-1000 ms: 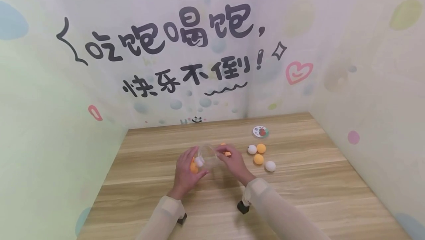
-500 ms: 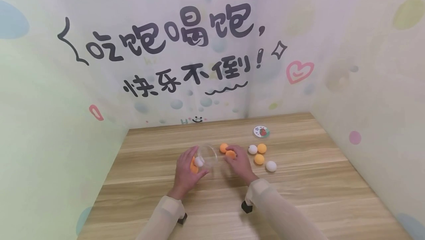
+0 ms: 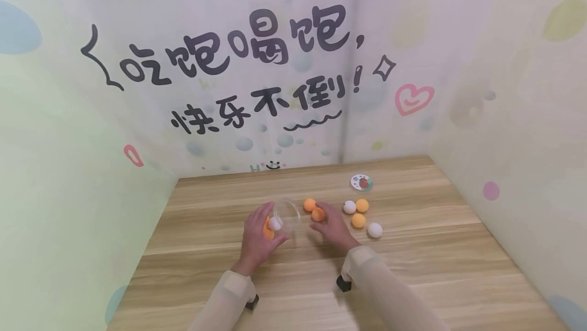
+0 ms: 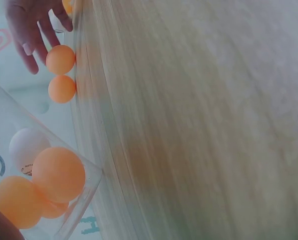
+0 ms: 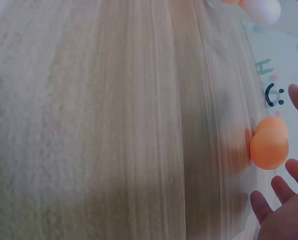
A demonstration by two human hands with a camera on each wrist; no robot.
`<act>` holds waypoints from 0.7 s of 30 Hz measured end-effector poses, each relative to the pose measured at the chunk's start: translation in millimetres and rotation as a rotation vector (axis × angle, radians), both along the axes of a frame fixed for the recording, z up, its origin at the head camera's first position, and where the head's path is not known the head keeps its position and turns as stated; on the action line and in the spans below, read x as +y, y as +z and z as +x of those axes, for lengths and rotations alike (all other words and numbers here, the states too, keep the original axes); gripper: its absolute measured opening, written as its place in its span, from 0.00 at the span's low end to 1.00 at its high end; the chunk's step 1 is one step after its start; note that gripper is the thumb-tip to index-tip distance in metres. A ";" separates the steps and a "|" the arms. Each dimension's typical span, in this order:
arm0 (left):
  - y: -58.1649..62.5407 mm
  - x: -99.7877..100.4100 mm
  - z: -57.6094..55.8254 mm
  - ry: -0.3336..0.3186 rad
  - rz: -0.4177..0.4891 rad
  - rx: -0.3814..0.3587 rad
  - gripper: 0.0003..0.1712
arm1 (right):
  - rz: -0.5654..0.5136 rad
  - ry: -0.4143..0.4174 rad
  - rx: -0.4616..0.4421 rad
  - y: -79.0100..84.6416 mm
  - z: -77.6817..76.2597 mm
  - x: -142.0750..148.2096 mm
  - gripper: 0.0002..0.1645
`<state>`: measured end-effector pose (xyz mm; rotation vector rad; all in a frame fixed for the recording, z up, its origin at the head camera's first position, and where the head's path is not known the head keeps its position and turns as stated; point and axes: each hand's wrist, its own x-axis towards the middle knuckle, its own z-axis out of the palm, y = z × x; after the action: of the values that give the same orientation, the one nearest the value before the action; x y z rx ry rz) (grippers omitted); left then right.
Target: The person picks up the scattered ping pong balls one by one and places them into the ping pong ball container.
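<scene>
My left hand (image 3: 258, 237) grips a clear jar (image 3: 297, 214) tilted on its side, its mouth turned to the right. Inside sit several orange balls (image 4: 59, 174) and a white ball (image 4: 29, 149), which look like table tennis balls. The left thumb and fingers lie around the jar's wall, partly hidden in the left wrist view. Right of the mouth, my right hand (image 3: 337, 228) has its fingers spread beside two loose orange balls (image 3: 318, 214). The right wrist view shows a gap between those fingertips and the nearer orange ball (image 5: 269, 148); nothing is held there.
To the right of my right hand lie two orange balls (image 3: 358, 220) and two white balls (image 3: 375, 230). A round printed lid (image 3: 362, 183) rests behind them on the wooden table (image 3: 412, 270). Patterned walls (image 3: 307, 66) enclose the back and both sides.
My right hand has moved from the jar's mouth rightward to the two loose orange balls, and its fingers have spread. The left hand and the jar have stayed in place.
</scene>
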<state>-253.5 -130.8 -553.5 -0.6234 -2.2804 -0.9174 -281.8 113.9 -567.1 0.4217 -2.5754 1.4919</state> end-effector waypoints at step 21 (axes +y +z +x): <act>3.0 3.3 -0.6 0.019 -0.003 -0.055 0.55 | 0.208 0.067 -0.126 -0.1 -8.3 7.6 0.45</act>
<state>-254.1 -127.5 -550.5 -0.5838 -2.3324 -0.9329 -290.1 121.5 -567.2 0.4555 -2.8564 1.3145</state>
